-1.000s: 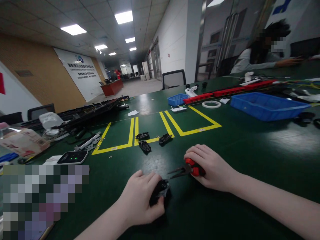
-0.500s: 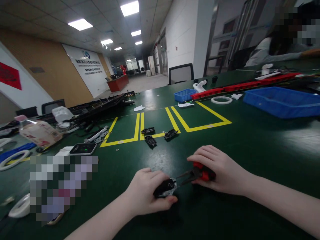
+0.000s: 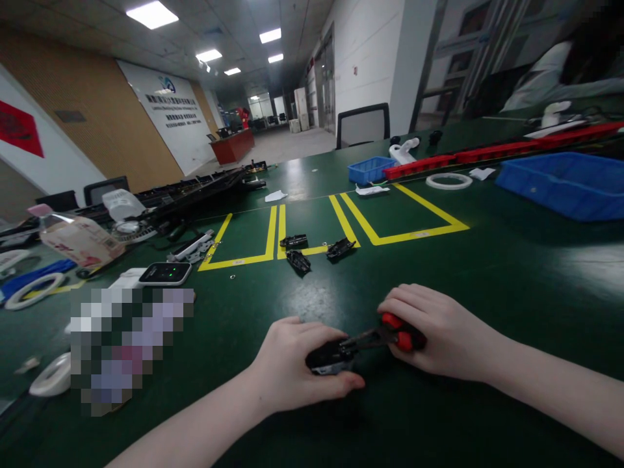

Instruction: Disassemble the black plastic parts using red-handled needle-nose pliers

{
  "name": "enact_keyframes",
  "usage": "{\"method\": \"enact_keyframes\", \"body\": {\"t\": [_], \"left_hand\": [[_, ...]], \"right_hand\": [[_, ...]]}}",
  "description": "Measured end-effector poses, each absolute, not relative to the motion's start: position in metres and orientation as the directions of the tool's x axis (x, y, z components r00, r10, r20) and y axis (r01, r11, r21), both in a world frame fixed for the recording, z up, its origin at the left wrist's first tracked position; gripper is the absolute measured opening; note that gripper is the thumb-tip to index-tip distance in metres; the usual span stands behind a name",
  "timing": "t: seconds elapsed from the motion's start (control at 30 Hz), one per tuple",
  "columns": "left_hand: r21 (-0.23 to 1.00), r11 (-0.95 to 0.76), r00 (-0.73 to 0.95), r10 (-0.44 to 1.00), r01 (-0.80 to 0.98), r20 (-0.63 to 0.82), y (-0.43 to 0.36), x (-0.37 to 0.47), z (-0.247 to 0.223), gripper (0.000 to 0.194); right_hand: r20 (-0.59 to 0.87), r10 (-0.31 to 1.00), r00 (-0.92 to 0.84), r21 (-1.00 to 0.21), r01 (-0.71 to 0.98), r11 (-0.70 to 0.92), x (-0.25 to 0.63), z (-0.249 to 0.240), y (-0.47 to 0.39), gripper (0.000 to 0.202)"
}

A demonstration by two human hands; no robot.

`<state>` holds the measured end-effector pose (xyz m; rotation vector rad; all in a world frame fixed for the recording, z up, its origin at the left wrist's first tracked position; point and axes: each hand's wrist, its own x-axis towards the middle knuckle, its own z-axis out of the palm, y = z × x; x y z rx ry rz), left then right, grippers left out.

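Note:
Between its thumb and fingers, my left hand [image 3: 297, 364] grips a small black part [image 3: 330, 359] with a greyish, shiny lower side. My right hand [image 3: 433, 331] is closed round the red handles of a pair of long-nosed pliers [image 3: 373, 338]. The jaws of the pliers point left and reach the right end of the black part; whether they pinch anything is too small to tell. Beyond my hands, three similar black pieces lie on the green table: one piece [image 3: 294, 241] at the back, another [image 3: 298, 262] in front, a third [image 3: 340, 248] to the right.
Yellow tape outlines [image 3: 419, 234] mark the green table [image 3: 234, 422]. A large blue bin [image 3: 560, 185] and a small blue bin [image 3: 368, 170] stand farther right. A white device [image 3: 166, 273], a bottle [image 3: 80, 239] and tape rolls [image 3: 51, 377] lie left. A person's pale sleeve [image 3: 539, 78] shows far right.
The pliers' jaws have come up against the black part, which is turned so less of its shiny side shows. Both hands have shifted slightly right. The view has tilted a little.

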<state>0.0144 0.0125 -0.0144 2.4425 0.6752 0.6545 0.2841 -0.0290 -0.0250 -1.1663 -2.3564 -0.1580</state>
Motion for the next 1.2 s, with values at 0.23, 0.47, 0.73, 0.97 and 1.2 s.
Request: {"method": "enact_keyframes", "body": {"t": [0.23, 0.47, 0.73, 0.97, 1.2], "left_hand": [[0.552, -0.761, 0.779, 0.557, 0.341, 0.286, 0.013, 0.013, -0.015, 0.035], [0.523, -0.778, 0.795, 0.541, 0.348, 0.274, 0.014, 0.014, -0.017, 0.035], [0.506, -0.787, 0.796, 0.537, 0.354, 0.278, 0.014, 0.015, -0.015, 0.035], [0.524, -0.776, 0.801, 0.540, 0.353, 0.260, 0.017, 0.014, -0.015, 0.038], [0.611, -0.706, 0.854, 0.512, 0.358, 0.092, 0.021, 0.013, -0.011, 0.039]], "right_hand": [[0.394, 0.768, -0.505, -0.116, 0.801, 0.587, 0.280, -0.014, -0.031, 0.017], [0.348, 0.788, -0.509, -0.109, 0.812, 0.573, 0.276, -0.016, -0.033, 0.019], [0.325, 0.801, -0.502, -0.105, 0.823, 0.559, 0.273, -0.014, -0.036, 0.021], [0.352, 0.787, -0.507, -0.074, 0.823, 0.563, 0.271, -0.013, -0.038, 0.022], [0.376, 0.775, -0.508, -0.033, 0.829, 0.559, 0.272, -0.015, -0.039, 0.021]]}}
